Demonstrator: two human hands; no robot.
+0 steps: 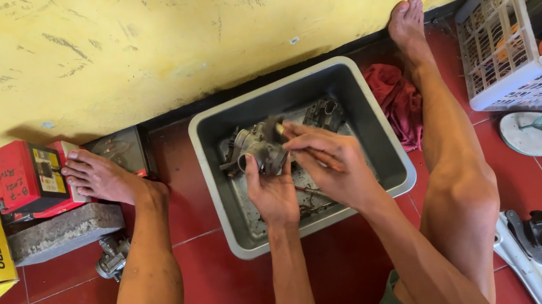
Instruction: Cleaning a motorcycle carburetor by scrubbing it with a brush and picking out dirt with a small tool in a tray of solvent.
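Evidently, the heavy, rigid, oily carburetor (261,148) at frame centre is gripped underneath by the left hand (273,195), its body the surest hold; a brush (313,157) is pinched in the right hand (329,162).

Dull grimy metal part (257,148), matt grey plastic tub (390,153)

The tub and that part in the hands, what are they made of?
The tub looks like grey plastic: smooth, dull, with rounded corners and a thick rolled rim. The part, held by the left hand and right hand, looks like cast metal: grey, grimy, with dull shine. Probably aluminium, though I can't be sure.
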